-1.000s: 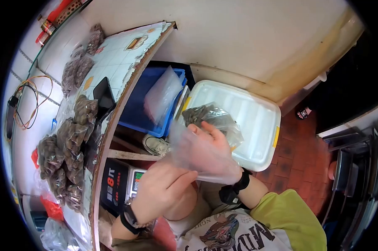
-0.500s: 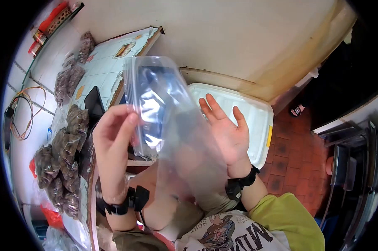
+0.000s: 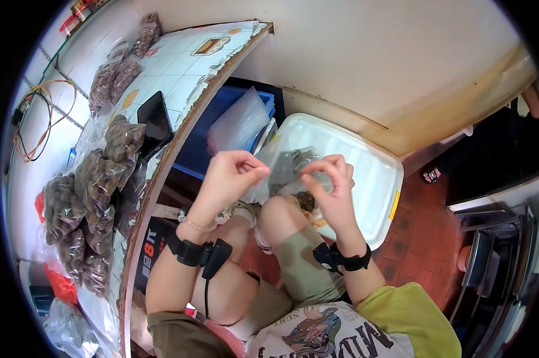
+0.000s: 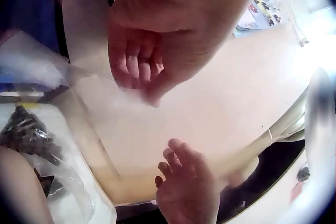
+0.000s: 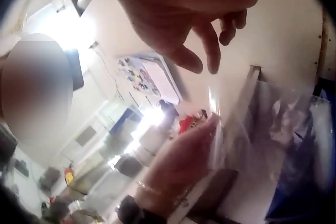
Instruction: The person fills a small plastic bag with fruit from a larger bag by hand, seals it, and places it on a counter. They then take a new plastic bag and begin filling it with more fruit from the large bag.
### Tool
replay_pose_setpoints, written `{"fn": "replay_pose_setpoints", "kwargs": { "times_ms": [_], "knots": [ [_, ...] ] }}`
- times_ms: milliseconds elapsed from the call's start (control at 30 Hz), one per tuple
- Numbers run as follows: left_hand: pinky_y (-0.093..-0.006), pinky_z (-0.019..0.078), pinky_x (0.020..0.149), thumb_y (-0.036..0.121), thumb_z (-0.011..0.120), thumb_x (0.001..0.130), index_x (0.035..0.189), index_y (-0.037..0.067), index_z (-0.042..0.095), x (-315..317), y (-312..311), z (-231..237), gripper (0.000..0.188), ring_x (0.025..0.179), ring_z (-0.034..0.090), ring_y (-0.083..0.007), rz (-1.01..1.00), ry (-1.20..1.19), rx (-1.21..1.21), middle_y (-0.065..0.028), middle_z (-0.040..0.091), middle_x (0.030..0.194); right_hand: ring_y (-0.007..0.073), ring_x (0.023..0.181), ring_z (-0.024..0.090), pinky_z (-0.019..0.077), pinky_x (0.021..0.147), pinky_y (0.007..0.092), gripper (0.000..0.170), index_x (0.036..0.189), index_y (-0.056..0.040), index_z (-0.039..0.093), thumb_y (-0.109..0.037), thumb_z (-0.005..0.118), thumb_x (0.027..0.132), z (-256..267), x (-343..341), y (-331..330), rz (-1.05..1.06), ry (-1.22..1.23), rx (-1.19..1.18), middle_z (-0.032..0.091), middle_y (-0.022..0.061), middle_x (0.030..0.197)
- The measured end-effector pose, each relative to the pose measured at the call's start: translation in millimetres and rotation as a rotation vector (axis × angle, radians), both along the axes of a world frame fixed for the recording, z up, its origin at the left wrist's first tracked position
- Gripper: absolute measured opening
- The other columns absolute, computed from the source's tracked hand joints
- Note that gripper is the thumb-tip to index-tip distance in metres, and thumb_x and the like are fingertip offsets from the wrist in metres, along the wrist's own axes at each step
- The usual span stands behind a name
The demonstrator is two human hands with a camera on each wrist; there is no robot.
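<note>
Plastic bag, clear and shiny.

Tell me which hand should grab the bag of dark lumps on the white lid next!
Probably the right hand: its fingers look empty, and it seems nearer that bag of dark lumps on the white lid. The left hand is busy pinching a clear bag.

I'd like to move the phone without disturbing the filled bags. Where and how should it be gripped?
Best pinched by the long edges at the far end of the phone, coming from above on the bare tabletop side. It lies flat and oblong, and a filled bag crowds its near end.
</note>
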State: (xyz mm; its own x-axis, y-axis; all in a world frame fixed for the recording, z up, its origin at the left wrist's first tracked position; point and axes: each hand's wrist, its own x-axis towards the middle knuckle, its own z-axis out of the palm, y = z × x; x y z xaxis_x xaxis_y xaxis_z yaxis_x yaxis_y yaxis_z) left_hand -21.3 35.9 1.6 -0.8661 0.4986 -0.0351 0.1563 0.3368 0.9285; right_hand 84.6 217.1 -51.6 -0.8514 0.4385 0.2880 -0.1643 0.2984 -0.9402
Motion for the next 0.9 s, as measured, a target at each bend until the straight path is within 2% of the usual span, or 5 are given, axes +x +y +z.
{"fn": "replay_pose_setpoints", "kwargs": {
  "times_ms": [67,200,333,833,900],
  "knots": [
    [-0.0222,0.0462,0.056,0.014,0.074,0.079,0.078,-0.001,0.068,4.3,6.5,4.1,0.016,0.061,0.058,-0.0056,-0.056,-0.013,-0.181,-0.0026,0.065,0.067,0.0232,0.105,0.038,0.0213,0.095,0.0409,0.014,0.089,-0.0176,0.068,-0.026,0.071,0.078,-1.9,-1.7,-11.9,-0.023,-0.112,0.318,0.047,0.0018,0.097],
    [-0.0222,0.0478,0.055,0.015,0.078,0.074,0.074,-0.001,0.069,7.0,12.2,0.5,0.018,0.059,0.058,-0.0057,-0.111,-0.049,-0.149,-0.0039,0.065,0.064,0.0241,0.103,0.038,0.0218,0.093,0.0411,0.014,0.086,-0.0160,0.068,-0.028,0.071,0.078,-6.8,-5.6,-23.5,-0.003,-0.118,0.254,0.046,0.0017,0.097],
    [-0.0205,0.0456,0.054,0.014,0.077,0.075,0.073,-0.001,0.068,9.0,14.0,-7.2,0.017,0.059,0.057,-0.0046,-0.144,0.006,-0.126,-0.0029,0.065,0.064,0.0236,0.103,0.038,0.0218,0.093,0.0404,0.014,0.085,-0.0145,0.068,-0.027,0.070,0.078,-11.2,-8.5,-23.9,-0.017,-0.098,0.237,0.047,0.0014,0.096],
    [-0.0248,0.0489,0.059,0.009,0.073,0.073,0.074,-0.001,0.067,16.2,17.3,-9.5,0.012,0.061,0.060,-0.0090,-0.211,0.159,-0.268,-0.0060,0.065,0.066,0.0219,0.104,0.041,0.0211,0.093,0.0397,0.011,0.079,-0.0147,0.068,-0.021,0.072,0.071,-21.7,-10.1,-21.9,-0.016,-0.156,0.231,0.051,-0.0013,0.097],
    [-0.0301,0.0507,0.060,0.015,0.075,0.070,0.074,-0.001,0.069,16.3,16.7,-11.9,0.018,0.059,0.064,-0.0203,-0.214,0.184,-0.224,-0.0131,0.066,0.065,0.0207,0.104,0.041,0.0207,0.094,0.0392,0.011,0.079,-0.0146,0.068,-0.020,0.072,0.070,-22.8,-10.0,-19.8,0.002,-0.156,0.206,0.052,-0.0022,0.096]
  ]
}}
